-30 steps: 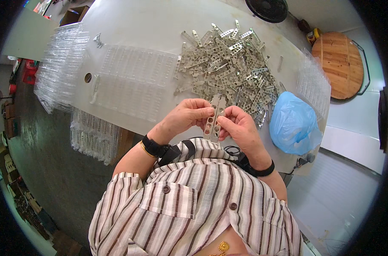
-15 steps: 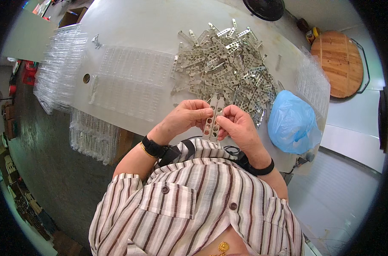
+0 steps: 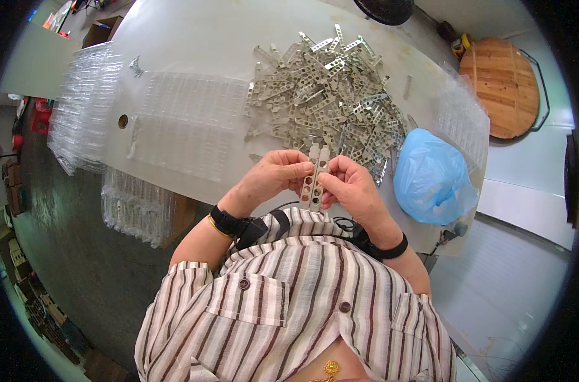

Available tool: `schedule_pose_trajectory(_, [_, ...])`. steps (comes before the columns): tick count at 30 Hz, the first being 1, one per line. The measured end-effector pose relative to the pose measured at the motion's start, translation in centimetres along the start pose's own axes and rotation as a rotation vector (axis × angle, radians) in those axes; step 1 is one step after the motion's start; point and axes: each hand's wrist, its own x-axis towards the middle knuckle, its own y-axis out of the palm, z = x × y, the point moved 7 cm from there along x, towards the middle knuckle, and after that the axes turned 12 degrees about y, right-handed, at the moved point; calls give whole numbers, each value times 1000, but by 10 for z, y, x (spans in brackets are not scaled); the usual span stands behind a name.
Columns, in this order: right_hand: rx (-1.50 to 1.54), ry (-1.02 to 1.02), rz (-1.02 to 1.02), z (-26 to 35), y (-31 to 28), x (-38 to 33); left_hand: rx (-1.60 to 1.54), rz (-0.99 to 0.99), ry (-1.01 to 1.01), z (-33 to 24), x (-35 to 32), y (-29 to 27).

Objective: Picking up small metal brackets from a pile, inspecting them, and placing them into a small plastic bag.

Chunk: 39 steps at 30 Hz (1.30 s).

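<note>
Silver-grey metal is held at the centre: two long, flat strips with round holes, a left strip (image 3: 308,184) and a right strip (image 3: 318,186), are kept upright side by side, just off the brown-and-white striped shirt (image 3: 251,344). Whether they are joined or only aligned cannot be told.

The left strip is pinched between thumb and fingers of the bare left hand (image 3: 278,172); the right strip is gripped the same way by the bare right hand (image 3: 348,184). Hands are near each other, split by the strips.

Clock directions are taken from the hands. At 12 o'clock, a large tangled heap of similar silver metal strips (image 3: 327,95) is spread on the pale grey table (image 3: 194,25). At 10 o'clock, a clear ridged plastic tray (image 3: 194,121) is laid flat; farther out, a small cluster of shiny metal bits (image 3: 135,67) is seen. Between 9 and 10, clear plastic trays (image 3: 82,108) are stacked at the table edge. At 3 o'clock, a puffed blue plastic bag (image 3: 432,178) is set down.

Progress, as judged: one pair is in hand, the heap is left loose, so much looks undone. Any finished count cannot be told.
</note>
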Motion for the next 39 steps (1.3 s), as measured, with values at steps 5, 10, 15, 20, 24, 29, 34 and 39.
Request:
schedule_pose_trajectory(5, [-7, -7, 6, -1, -5, -2, -11, -14, 0, 5, 2, 2])
schedule_pose_trajectory(10, [-1, -6, 17, -1, -7, -4, -4, -19, -1, 6, 3, 4])
schedule_pose_trajectory(15, [-7, -4, 16, 0, -7, -5, -10, -8, -1, 9, 3, 4])
schedule_pose_trajectory(20, [-11, -2, 4, 0, -7, -5, -7, -13, -9, 9, 3, 1])
schedule_pose_trajectory(24, [0, 4, 11, -1, -4, -3, -21, -24, -25, 7, 2, 0])
schedule_pose_trajectory(29, [4, 6, 2, -1, 2, -1, -12, 5, -24, 2, -1, -3])
schedule_pose_trajectory(34, [-7, -2, -5, 0, 9, 1, -3, -6, -14, -2, -5, -8])
schedule_pose_trajectory(39, [-18, -13, 0, 3, 16, 3, 1, -15, -8, -9, -9, -10])
